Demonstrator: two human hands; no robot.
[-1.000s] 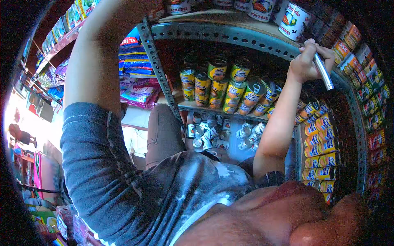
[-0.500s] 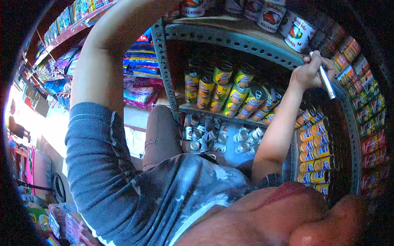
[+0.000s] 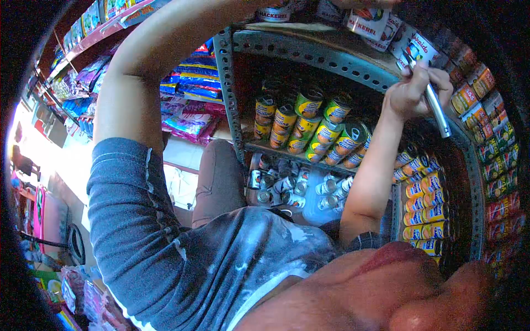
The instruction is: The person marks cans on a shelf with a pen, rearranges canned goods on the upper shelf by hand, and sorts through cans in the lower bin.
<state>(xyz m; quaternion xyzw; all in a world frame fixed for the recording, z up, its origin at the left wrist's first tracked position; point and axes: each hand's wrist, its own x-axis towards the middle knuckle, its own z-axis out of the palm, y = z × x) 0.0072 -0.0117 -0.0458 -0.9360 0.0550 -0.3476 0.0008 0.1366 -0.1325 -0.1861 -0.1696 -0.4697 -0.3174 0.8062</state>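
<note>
My right hand (image 3: 418, 92) is closed around a slim silver pen-like object (image 3: 438, 110), beside a white Hokkaido can (image 3: 413, 48) near the shelf's front edge. My left arm (image 3: 130, 83) reaches up across the upper left. At the top edge a sliver of my left hand (image 3: 369, 2) shows, its fingers over the top of a white mackerel can (image 3: 366, 23); most of that hand is out of frame. Another white can (image 3: 388, 34) stands just behind that one.
A perforated metal shelf edge (image 3: 309, 48) crosses above yellow and green cans (image 3: 307, 105). Below are small white-labelled cans (image 3: 285, 185). Stacked yellow cans (image 3: 424, 204) and packed rows of colourful cans (image 3: 497, 138) stand on the right. Bagged goods (image 3: 193, 80) fill shelves at left.
A sliver of my left hand has come into view at the top edge, over a mackerel can. The view has shifted slightly. My right hand still holds the silver object, near the Hokkaido can.
</note>
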